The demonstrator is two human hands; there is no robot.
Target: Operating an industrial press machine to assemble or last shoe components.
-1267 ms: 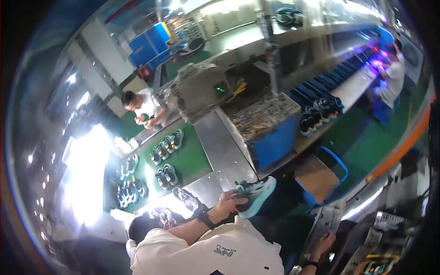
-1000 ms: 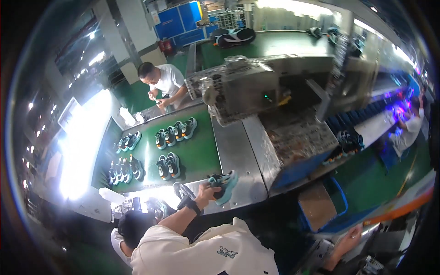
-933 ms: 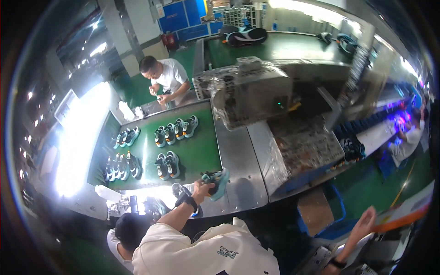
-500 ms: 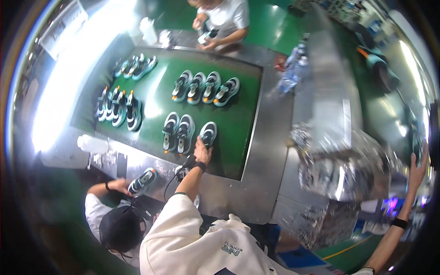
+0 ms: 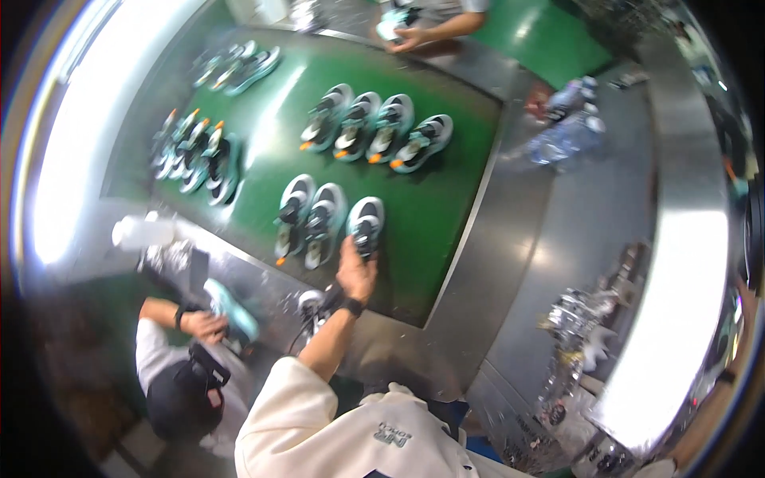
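Observation:
My left hand [image 5: 355,272] is closed round the ankle end of a grey, black and teal sneaker [image 5: 366,217] on the green work surface [image 5: 414,263]. Two similar sneakers [image 5: 323,219] stand just left of it, with orange tabs toward me. Far out at the right rim, my right hand [image 5: 739,346] is smeared and dark beyond its wristband. Its fingers cannot be made out, nor whether they hold anything.
Several sneakers [image 5: 390,127] line up farther back, others [image 5: 211,163] at the left. A co-worker in a black cap [image 5: 185,398] handles a teal shoe [image 5: 231,309]; another person's hand [image 5: 408,38] holds one across the table. Crumpled plastic [image 5: 566,139] lies at right.
The view has swung, shifting the table's contents. My left hand stays on the sneaker. My right hand has dropped lower along the right rim. The silvery wrapped bulk at right has left the view.

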